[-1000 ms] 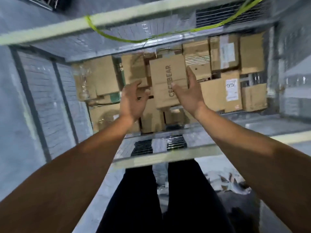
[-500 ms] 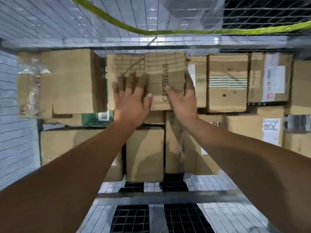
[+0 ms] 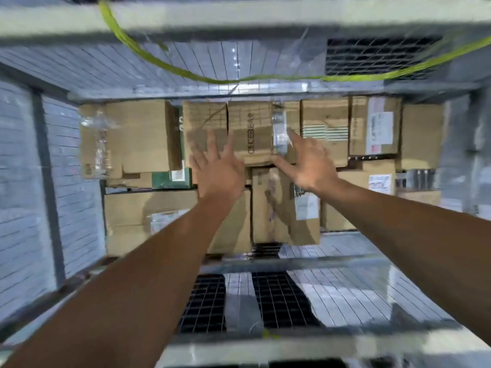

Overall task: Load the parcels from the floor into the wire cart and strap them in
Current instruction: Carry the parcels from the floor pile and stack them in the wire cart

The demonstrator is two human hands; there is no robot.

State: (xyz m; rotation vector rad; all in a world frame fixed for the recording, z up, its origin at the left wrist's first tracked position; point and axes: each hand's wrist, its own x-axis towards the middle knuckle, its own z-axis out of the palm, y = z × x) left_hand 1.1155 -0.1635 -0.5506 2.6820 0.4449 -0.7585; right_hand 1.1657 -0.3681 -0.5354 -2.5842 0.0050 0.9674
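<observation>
Here, brown parcel (image 3: pixel 249 131) printed "CECEBEAR"; both hands' fingers (image 3: pixel 212 140) spread.

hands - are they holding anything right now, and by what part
Nothing is held. The left hand and the right hand are both open with fingers spread, in front of the printed box stacked in the cart; neither grips it.

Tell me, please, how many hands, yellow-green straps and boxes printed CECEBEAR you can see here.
Hands: 2, the left hand and the right hand, both open
Yellow-green strap: 1
Box printed CECEBEAR: 1
Total: 4
</observation>
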